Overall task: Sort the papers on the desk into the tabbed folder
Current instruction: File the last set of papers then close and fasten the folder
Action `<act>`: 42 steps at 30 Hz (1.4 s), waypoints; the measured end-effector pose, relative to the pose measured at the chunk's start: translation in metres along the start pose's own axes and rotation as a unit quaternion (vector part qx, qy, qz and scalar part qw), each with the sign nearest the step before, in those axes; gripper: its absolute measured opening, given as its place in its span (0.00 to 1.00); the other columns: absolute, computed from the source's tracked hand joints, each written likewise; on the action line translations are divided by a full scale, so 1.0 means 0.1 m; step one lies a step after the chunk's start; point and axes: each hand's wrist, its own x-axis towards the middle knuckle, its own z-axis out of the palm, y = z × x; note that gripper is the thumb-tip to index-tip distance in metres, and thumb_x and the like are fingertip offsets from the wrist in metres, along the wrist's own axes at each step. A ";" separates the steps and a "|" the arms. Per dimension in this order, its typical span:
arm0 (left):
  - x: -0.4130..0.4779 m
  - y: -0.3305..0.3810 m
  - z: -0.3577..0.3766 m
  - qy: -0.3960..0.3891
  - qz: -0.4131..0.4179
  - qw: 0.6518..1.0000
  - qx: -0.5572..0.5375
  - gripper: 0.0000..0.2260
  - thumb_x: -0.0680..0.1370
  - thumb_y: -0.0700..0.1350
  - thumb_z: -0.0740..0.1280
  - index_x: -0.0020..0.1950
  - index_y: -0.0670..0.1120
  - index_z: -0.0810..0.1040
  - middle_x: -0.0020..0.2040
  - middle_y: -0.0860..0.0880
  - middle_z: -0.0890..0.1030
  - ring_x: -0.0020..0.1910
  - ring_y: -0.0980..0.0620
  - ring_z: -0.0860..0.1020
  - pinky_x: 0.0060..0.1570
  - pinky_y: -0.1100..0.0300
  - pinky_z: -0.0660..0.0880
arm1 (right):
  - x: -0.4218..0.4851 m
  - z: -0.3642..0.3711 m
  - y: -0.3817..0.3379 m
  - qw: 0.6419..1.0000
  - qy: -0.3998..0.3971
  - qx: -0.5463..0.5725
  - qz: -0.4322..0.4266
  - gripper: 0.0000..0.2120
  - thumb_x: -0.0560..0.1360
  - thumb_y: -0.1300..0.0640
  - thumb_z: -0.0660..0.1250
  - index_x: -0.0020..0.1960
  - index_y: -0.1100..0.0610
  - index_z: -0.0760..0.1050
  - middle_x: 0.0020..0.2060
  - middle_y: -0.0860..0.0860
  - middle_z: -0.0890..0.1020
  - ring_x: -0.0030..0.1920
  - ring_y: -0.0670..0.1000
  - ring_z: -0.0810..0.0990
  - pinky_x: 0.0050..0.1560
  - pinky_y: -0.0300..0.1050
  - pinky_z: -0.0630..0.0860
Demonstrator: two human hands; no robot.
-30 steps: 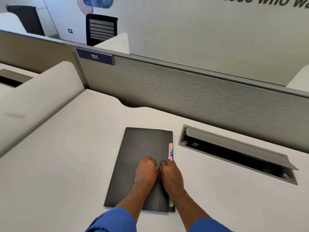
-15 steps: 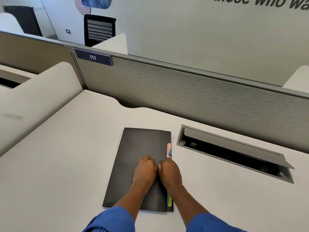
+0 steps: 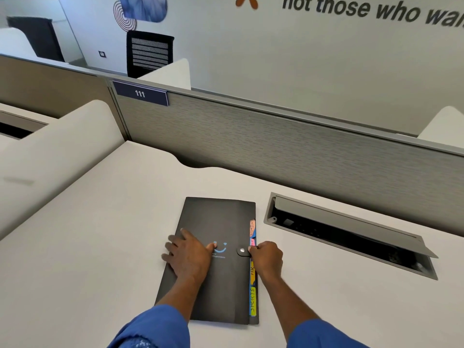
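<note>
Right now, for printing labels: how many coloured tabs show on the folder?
4, along the folder edge: salmon tab farthest, pink tab beside the right hand, yellow tab nearer, blue tab nearest. The hand may hide another.

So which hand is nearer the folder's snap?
Right. The right hand grips the folder edge beside the snap; the left hand lies flat on the cover, farther left.

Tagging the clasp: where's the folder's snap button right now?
Head view: the snap button sits near the right edge of the black folder, between the left hand and the right hand, just left of the coloured tabs.
</note>
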 end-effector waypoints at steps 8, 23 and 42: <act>0.06 -0.03 -0.17 -0.056 -0.118 0.977 -0.168 0.33 0.72 0.57 0.71 0.69 0.41 0.64 0.66 0.38 0.68 0.66 0.37 0.67 0.62 0.42 0.68 | 0.00 -0.12 0.05 0.997 -0.026 0.064 0.019 0.08 0.72 0.56 0.73 0.37 0.60 0.79 0.38 0.55 0.84 0.41 0.55 0.83 0.37 0.43 0.75; -0.65 0.14 -0.43 -0.101 -0.104 0.958 -0.246 0.18 0.73 0.44 0.66 0.60 0.38 0.74 0.62 0.37 0.72 0.57 0.35 0.75 0.54 0.49 0.74 | -0.48 -0.96 0.59 0.989 -0.015 0.148 0.027 0.08 0.69 0.63 0.72 0.32 0.63 0.78 0.34 0.58 0.83 0.31 0.54 0.82 0.38 0.51 0.85; -1.78 0.95 0.15 -0.162 0.051 0.965 -0.202 0.08 0.71 0.39 0.64 0.48 0.39 0.75 0.53 0.39 0.79 0.50 0.38 0.78 0.45 0.54 0.75 | -0.70 -2.06 1.93 0.986 0.081 0.113 0.092 0.05 0.67 0.58 0.74 0.34 0.59 0.83 0.31 0.56 0.85 0.37 0.59 0.86 0.41 0.58 0.84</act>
